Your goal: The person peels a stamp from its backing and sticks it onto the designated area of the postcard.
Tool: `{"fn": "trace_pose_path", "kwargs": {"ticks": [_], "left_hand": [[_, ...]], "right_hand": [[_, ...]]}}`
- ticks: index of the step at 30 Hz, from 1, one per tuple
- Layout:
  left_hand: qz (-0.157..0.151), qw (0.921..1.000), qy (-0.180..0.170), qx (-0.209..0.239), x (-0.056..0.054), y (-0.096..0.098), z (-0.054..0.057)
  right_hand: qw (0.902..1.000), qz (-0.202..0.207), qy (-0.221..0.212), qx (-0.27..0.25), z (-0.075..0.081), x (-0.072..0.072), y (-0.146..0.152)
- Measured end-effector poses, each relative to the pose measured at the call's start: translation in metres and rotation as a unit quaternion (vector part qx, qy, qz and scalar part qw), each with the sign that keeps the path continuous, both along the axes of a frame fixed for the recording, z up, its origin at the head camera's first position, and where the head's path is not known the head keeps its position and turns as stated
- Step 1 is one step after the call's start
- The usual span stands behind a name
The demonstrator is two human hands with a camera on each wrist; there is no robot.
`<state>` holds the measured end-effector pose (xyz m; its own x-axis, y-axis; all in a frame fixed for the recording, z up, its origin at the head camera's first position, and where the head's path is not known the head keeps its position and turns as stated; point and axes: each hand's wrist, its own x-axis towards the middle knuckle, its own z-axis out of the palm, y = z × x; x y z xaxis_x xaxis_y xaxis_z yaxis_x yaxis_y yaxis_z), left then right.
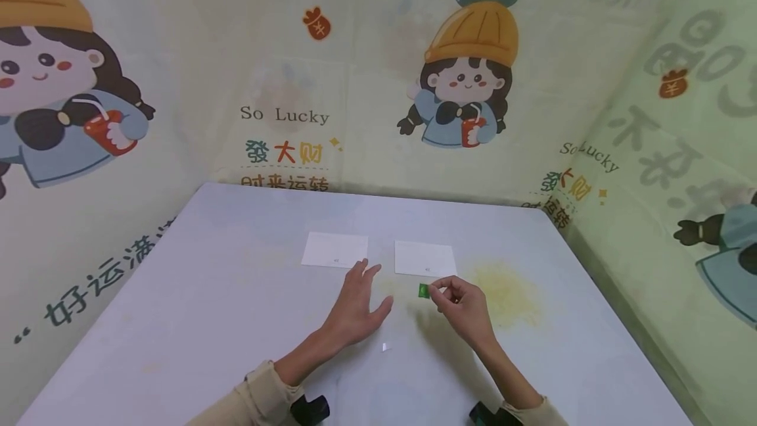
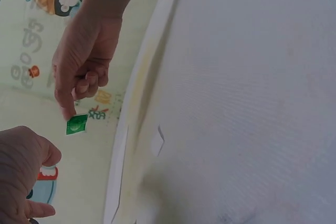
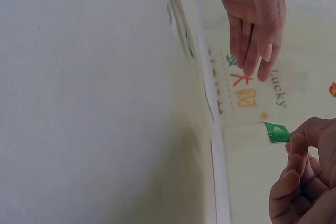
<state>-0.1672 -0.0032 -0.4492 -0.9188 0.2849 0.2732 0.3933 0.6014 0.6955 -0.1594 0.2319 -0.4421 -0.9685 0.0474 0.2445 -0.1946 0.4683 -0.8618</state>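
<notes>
Between thumb and forefinger, my right hand [image 1: 464,311] pinches a small green sticker [image 1: 424,290] with a pale edge, held up over the table. In the right wrist view the green sticker [image 3: 276,132] sticks out from the fingertips, with a lighter round mark in its middle. My left hand [image 1: 357,307] is held with fingers spread and holds nothing. It is to the left of the sticker, its fingertips overlapping the corner of the left white card [image 1: 334,250] in the head view. A second white card [image 1: 424,258] lies just beyond the right hand.
A small clear-looking scrap [image 1: 386,347] lies on the white table [image 1: 207,321] between the forearms. A yellowish stain [image 1: 508,294] marks the tabletop at the right. Cloth walls [image 1: 367,71] printed with cartoon figures and lettering stand behind and beside the table.
</notes>
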Motion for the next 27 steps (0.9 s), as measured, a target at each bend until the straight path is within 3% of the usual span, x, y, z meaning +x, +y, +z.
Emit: {"fn": "trace_pose_path", "kwargs": {"ticks": [12, 27], "left_hand": [[-0.006, 0.9985, 0.002, -0.054, -0.014, 0.005, -0.008], [-0.045, 0.9952, 0.011, -0.086, -0.038, 0.012, -0.013]], "right_hand": [[0.999, -0.029, -0.032, 0.012, -0.01, -0.018, 0.01], [0.9967, -0.049, -0.052, 0.039, -0.014, -0.04, 0.024]]}}
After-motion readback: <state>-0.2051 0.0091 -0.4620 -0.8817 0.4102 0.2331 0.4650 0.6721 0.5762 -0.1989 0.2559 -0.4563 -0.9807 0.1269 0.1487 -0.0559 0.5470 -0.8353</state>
